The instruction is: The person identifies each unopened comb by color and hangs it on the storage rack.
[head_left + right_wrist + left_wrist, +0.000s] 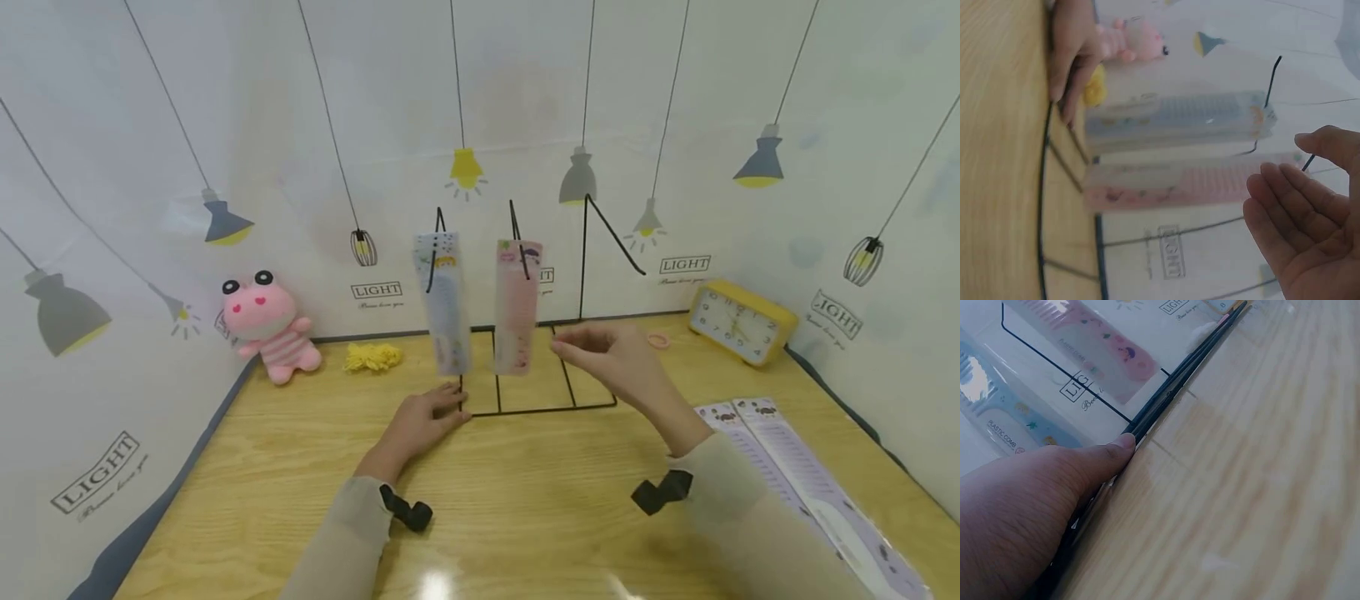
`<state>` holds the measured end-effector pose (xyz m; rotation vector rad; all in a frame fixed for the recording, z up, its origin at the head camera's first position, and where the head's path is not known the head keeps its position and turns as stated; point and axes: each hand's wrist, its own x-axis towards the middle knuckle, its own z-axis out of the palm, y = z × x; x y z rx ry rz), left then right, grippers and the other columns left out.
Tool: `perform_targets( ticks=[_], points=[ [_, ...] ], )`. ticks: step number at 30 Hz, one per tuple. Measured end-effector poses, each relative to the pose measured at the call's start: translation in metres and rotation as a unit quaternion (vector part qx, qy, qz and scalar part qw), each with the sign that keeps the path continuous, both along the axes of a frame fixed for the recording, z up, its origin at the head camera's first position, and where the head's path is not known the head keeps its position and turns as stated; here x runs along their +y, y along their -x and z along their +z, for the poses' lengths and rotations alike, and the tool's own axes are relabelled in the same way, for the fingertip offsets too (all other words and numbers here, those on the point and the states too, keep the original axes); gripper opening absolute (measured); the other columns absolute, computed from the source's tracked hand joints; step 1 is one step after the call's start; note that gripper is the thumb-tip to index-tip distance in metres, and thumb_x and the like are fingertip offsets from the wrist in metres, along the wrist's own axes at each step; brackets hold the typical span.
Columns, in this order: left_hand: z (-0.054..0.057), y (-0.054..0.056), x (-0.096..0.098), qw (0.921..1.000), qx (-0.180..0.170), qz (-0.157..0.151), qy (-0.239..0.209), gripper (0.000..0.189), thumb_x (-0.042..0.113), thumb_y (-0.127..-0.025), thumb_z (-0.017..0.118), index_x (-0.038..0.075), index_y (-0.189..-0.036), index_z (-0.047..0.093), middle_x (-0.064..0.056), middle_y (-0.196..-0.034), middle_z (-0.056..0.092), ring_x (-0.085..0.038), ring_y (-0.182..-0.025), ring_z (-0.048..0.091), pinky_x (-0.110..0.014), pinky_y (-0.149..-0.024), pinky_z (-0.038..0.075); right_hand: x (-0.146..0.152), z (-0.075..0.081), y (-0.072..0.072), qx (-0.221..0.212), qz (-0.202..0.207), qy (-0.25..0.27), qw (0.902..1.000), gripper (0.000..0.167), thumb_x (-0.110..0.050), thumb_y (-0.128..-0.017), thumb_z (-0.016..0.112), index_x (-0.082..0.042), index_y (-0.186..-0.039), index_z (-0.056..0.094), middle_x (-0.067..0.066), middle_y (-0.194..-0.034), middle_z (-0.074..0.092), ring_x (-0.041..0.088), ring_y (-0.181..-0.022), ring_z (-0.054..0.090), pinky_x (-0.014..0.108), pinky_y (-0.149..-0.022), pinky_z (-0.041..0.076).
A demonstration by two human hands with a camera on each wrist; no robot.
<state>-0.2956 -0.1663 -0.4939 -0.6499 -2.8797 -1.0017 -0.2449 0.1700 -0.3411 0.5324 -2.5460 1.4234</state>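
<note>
A black wire rack stands on the table, its ladder-like base flat and its hooks rising behind. From the left hook hangs a packaged blue comb; a packaged pink comb hangs from the middle one. My left hand holds the base's left front corner, and its thumb lies over the black rod. Just right of the pink comb is my right hand, with nothing between thumb and fingers. In the right wrist view its fingers are extended and the thumb stands apart.
Purple packaged combs lie at the right, partly behind my right forearm. A yellow clock and a pink ring are at the back right. A pink plush toy and a yellow string bundle sit at the back left.
</note>
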Motion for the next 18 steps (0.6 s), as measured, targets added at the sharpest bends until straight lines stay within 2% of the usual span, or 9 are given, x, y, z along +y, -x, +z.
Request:
perform_targets(
  ticks=[1, 4, 7, 8, 10, 14, 16, 18],
  points=[
    [0.0, 0.001, 0.001, 1.0, 0.0, -0.002, 0.0, 0.048, 0.045, -0.097, 0.065, 0.023, -0.14, 0.063, 0.005, -0.151, 0.049, -0.022, -0.143, 0.04, -0.049, -0.118, 0.031, 0.012, -0.006, -0.001, -0.004, 0.006, -0.021, 0.9998, 0.035, -0.048, -0.094, 0.07, -0.017, -0.11, 0.077, -0.001, -0.102, 0.076, 0.016, -0.091, 0.07, 0.047, -0.093, 0.052],
    [0.0, 0.002, 0.002, 1.0, -0.005, -0.004, 0.001, 0.049, 0.047, -0.097, 0.065, 0.024, -0.141, 0.062, 0.006, -0.152, 0.047, -0.022, -0.144, 0.038, -0.048, -0.118, 0.031, 0.052, -0.03, -0.001, -0.032, 0.026, -0.061, 0.9973, 0.037, -0.046, -0.096, 0.067, -0.017, -0.116, 0.075, -0.001, -0.107, 0.075, 0.016, -0.098, 0.07, 0.047, -0.099, 0.05],
    [0.002, 0.002, 0.0, 0.9999, -0.012, -0.005, -0.003, 0.05, 0.047, -0.097, 0.065, 0.023, -0.141, 0.061, 0.007, -0.152, 0.046, -0.02, -0.145, 0.037, -0.047, -0.119, 0.03, 0.094, -0.058, 0.002, -0.066, 0.044, -0.065, 0.9947, 0.035, -0.041, -0.098, 0.066, -0.015, -0.12, 0.073, 0.001, -0.113, 0.074, 0.018, -0.103, 0.068, 0.044, -0.094, 0.054],
    [0.002, 0.002, 0.0, 0.9999, -0.012, -0.003, -0.003, 0.05, 0.048, -0.097, 0.064, 0.024, -0.141, 0.061, 0.008, -0.152, 0.046, -0.019, -0.145, 0.037, -0.047, -0.119, 0.03, 0.107, -0.067, 0.003, -0.08, 0.043, -0.063, 0.9939, 0.036, -0.041, -0.098, 0.066, -0.015, -0.122, 0.072, 0.001, -0.116, 0.073, 0.017, -0.105, 0.068, 0.043, -0.085, 0.058],
    [0.003, 0.002, -0.001, 1.0, -0.008, -0.001, -0.003, 0.05, 0.047, -0.097, 0.065, 0.024, -0.141, 0.061, 0.008, -0.152, 0.046, -0.018, -0.144, 0.038, -0.046, -0.119, 0.03, 0.129, -0.084, 0.004, -0.09, 0.036, -0.06, 0.9935, 0.036, -0.039, -0.099, 0.065, -0.013, -0.123, 0.072, 0.003, -0.117, 0.073, 0.017, -0.103, 0.068, 0.04, -0.08, 0.059],
    [0.005, 0.001, -0.001, 0.9999, -0.009, 0.002, -0.004, 0.049, 0.046, -0.097, 0.066, 0.024, -0.14, 0.062, 0.007, -0.152, 0.047, -0.019, -0.144, 0.038, -0.046, -0.119, 0.03, 0.157, -0.111, 0.006, -0.078, 0.014, -0.057, 0.9952, 0.035, -0.032, -0.1, 0.066, -0.004, -0.12, 0.071, 0.008, -0.113, 0.073, 0.012, -0.096, 0.069, 0.031, -0.075, 0.059],
    [0.005, 0.0, 0.0, 0.9999, -0.013, -0.002, -0.006, 0.048, 0.045, -0.097, 0.066, 0.023, -0.139, 0.063, 0.004, -0.152, 0.047, -0.022, -0.144, 0.038, -0.047, -0.119, 0.03, 0.166, -0.121, 0.006, -0.053, 0.011, -0.067, 0.9963, 0.03, -0.026, -0.1, 0.066, -0.002, -0.118, 0.072, 0.011, -0.111, 0.073, 0.01, -0.095, 0.069, 0.027, -0.076, 0.059],
    [0.005, -0.002, 0.002, 0.9998, -0.016, -0.002, -0.007, 0.048, 0.045, -0.097, 0.066, 0.023, -0.139, 0.063, 0.003, -0.153, 0.047, -0.023, -0.144, 0.038, -0.048, -0.118, 0.03, 0.172, -0.128, 0.005, -0.029, 0.001, -0.09, 0.9955, 0.024, -0.024, -0.1, 0.067, -0.006, -0.115, 0.073, 0.008, -0.111, 0.074, 0.007, -0.097, 0.068, 0.023, -0.079, 0.057]
  ],
)
